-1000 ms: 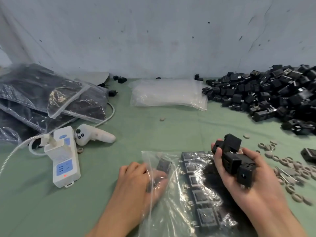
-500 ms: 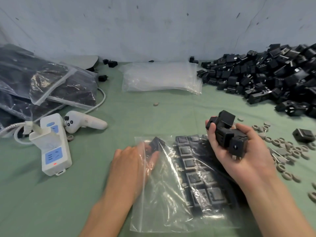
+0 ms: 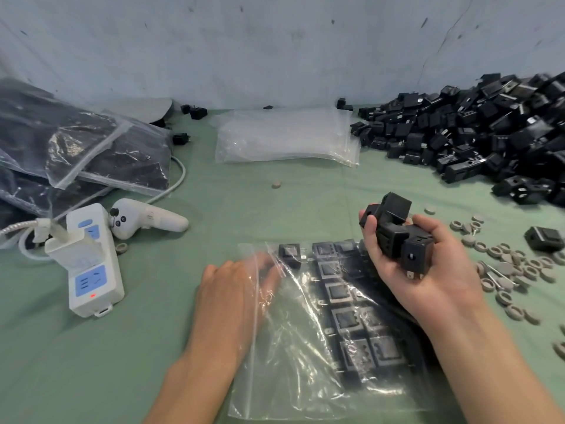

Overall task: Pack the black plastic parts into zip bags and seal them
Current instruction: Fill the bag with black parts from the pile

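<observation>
- Your right hand (image 3: 428, 270) makes the grip. Its fingers curl round a cluster of black plastic parts (image 3: 394, 234), held palm up above the far right corner of the zip bag (image 3: 293, 356).
- Your left hand (image 3: 232, 298) lies low, with its fingers slid under the bag's clear film at the left edge. They are blurred but look fairly straight, and they hold nothing.
- The bag lies flat on the green desk (image 3: 137, 347), with its long axis running from you toward the wall. Its mouth seems to be on the left side, so the opening lies left of and below the grip. The left hand is the nearer one to it.
- Inside the bag, the packed rows (image 3: 345, 319) fill the right half.
- Farther out, grey rings (image 3: 504, 270) lie to the right and a loose pile (image 3: 489, 139) of parts sits at the far right. Empty bags (image 3: 287, 139) are stacked ahead.
- On the left are filled bags (image 3: 76, 148), a white controller (image 3: 149, 220) and a power strip (image 3: 88, 270) with a red light.
- No brand, label or writing can be read anywhere.
</observation>
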A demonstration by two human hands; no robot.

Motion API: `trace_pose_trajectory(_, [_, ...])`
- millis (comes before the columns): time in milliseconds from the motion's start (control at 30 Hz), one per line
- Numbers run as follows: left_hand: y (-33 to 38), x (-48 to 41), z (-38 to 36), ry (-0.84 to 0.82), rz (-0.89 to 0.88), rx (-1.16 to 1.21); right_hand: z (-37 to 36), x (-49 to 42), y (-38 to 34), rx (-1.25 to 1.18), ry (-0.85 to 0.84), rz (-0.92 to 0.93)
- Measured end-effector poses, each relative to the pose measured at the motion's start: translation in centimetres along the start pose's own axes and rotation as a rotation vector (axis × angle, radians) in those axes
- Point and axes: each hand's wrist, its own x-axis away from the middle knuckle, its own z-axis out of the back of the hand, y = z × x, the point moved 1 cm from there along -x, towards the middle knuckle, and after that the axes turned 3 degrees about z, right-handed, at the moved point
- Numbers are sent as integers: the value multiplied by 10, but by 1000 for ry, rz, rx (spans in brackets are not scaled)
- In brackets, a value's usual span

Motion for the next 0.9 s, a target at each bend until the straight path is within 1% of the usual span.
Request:
trace_pose_trajectory(167, [-2, 1, 0, -56, -59, -49, -1, 2, -3, 21, -1, 9])
trace_pose_trajectory(300, [-2, 3, 1, -100, -112, -132, -1, 4, -3, 33, 2, 15])
trace_pose_trajectory(400, [-1, 5, 2, -115, -112, -143, 0, 5, -3, 33, 4, 10])
trace_pose_trajectory(500, [-4, 7, 4, -91, -65, -27, 3, 6, -3, 40, -4, -1])
trace_pose_trajectory(567, [-8, 7, 7, -44, -8, 17, 5, 8, -3, 36, -9, -2])
trace_pose_trajectory(633, [-15, 6, 14, 85, 109, 140, 5, 12, -3, 25, -25, -7])
trace_pose_trajectory(700, [-19, 5, 22, 265, 218, 337, 5, 16, -3, 5, -41, -14])
trace_pose_trajectory(767, [-12, 5, 29, 384, 203, 451, 5, 21, -2, -20, -57, -18])
trace_pose_trajectory(800, [-5, 5, 31, 391, 158, 492, 5, 23, 0, -33, -68, -20])
trace_pose_trajectory(833, [3, 6, 32, 367, 101, 532, 5, 26, 1, -46, -78, -24])
trace_pose_trajectory(900, [24, 8, 29, 266, -15, 595, 5, 30, 6, -63, -104, -50])
